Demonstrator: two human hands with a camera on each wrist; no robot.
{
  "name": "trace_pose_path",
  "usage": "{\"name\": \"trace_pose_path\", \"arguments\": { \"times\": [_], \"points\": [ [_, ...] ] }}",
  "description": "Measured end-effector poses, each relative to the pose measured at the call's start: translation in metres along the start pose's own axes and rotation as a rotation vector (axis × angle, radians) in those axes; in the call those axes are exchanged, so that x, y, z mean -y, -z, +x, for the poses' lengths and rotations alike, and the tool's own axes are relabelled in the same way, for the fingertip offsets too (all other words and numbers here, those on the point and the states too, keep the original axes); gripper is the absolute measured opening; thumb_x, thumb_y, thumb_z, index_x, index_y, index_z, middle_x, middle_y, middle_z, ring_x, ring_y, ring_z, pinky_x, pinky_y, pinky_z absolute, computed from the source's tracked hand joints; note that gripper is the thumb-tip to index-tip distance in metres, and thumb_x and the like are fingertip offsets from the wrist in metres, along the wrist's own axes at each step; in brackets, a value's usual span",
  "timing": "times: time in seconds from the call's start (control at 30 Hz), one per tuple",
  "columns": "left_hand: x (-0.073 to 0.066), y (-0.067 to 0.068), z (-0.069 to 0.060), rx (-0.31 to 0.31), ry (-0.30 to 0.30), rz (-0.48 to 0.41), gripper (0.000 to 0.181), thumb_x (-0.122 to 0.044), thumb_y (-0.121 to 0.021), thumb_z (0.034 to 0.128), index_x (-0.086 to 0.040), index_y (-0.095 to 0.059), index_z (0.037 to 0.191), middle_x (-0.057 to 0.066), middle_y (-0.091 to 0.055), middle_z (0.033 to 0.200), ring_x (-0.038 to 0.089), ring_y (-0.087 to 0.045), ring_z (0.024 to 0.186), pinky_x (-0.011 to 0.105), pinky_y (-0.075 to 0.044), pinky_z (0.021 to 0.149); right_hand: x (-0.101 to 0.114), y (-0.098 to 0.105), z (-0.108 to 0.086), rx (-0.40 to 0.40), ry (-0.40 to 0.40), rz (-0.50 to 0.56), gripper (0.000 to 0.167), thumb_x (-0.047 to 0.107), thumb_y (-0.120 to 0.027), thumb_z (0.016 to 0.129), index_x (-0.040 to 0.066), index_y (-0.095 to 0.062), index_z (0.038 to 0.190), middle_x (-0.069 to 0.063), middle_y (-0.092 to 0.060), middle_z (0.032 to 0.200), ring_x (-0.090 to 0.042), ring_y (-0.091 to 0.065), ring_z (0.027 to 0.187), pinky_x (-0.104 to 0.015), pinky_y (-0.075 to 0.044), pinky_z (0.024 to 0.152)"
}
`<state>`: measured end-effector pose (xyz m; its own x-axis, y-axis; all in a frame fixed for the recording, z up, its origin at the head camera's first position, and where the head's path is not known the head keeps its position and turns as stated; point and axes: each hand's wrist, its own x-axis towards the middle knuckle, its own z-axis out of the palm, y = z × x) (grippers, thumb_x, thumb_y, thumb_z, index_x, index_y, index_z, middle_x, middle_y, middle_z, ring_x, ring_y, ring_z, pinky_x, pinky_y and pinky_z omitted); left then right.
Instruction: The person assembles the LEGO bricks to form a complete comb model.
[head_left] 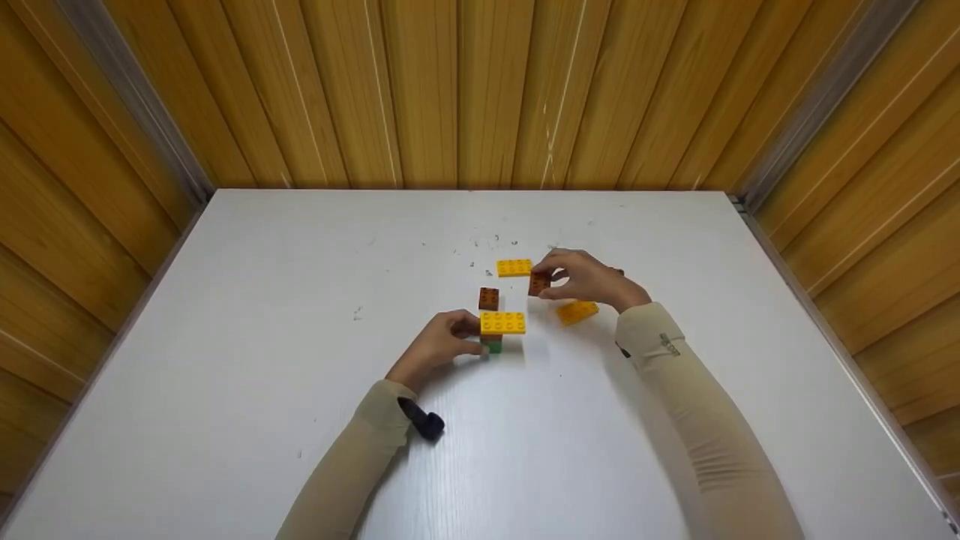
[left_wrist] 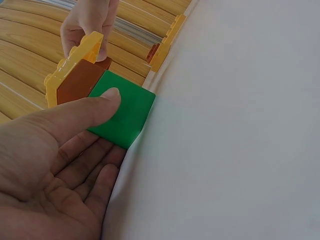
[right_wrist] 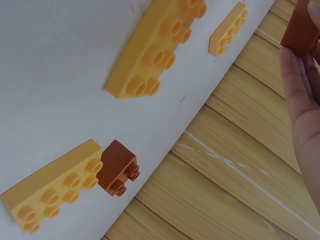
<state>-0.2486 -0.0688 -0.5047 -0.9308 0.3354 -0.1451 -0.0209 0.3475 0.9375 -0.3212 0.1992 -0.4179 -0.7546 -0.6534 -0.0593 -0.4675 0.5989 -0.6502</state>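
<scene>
My left hand grips a small stack low over the white table. At its bottom is a green brick, with a brown brick on it and a long yellow brick across the top, jutting out to the right. In the left wrist view the thumb lies against the green side. Up and to the right, my right hand pinches another brown brick between thumb and fingers. That brick is partly cut off in the right wrist view, where the fingers show beside it.
A loose brown brick lies just behind the stack. One yellow brick lies farther back; another yellow brick lies under the right wrist. Part of a brown brick shows behind that wrist. Wood-patterned walls enclose the table.
</scene>
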Motion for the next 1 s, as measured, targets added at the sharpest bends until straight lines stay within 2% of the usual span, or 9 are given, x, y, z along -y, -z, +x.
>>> {"name": "trace_pose_path", "arguments": {
  "times": [0.3, 0.7, 1.0],
  "points": [
    [-0.001, 0.0, -0.003, 0.012, -0.006, -0.017, 0.034, -0.007, -0.079, 0.0757, -0.007, -0.065, 0.107, 0.007, -0.066, 0.116, 0.021, -0.06, 0.117, 0.037, -0.042, 0.107, 0.014, -0.002, 0.0, 0.006, 0.079, -0.039, 0.04, 0.01, -0.071, 0.085, -0.003, -0.062, 0.122, -0.016, -0.06, 0.114, -0.03, -0.058, 0.107, -0.048, -0.05, 0.095],
    [0.0, 0.001, -0.002, 0.015, -0.003, -0.028, 0.035, -0.007, -0.078, 0.0757, -0.007, -0.065, 0.108, 0.007, -0.067, 0.116, 0.021, -0.06, 0.116, 0.036, -0.042, 0.107, 0.031, -0.005, 0.002, 0.035, 0.133, -0.036, 0.039, 0.012, -0.071, 0.086, 0.002, -0.063, 0.123, -0.013, -0.06, 0.114, -0.028, -0.058, 0.109, -0.047, -0.051, 0.095],
    [-0.001, 0.001, -0.002, 0.023, -0.024, -0.033, 0.035, -0.006, -0.078, 0.0762, -0.006, -0.065, 0.109, 0.008, -0.067, 0.115, 0.022, -0.061, 0.114, 0.037, -0.043, 0.106, 0.041, -0.01, 0.003, 0.069, 0.194, -0.035, 0.042, 0.012, -0.071, 0.086, 0.0, -0.061, 0.124, -0.014, -0.059, 0.117, -0.027, -0.061, 0.107, -0.037, -0.053, 0.093]
  ]
}}
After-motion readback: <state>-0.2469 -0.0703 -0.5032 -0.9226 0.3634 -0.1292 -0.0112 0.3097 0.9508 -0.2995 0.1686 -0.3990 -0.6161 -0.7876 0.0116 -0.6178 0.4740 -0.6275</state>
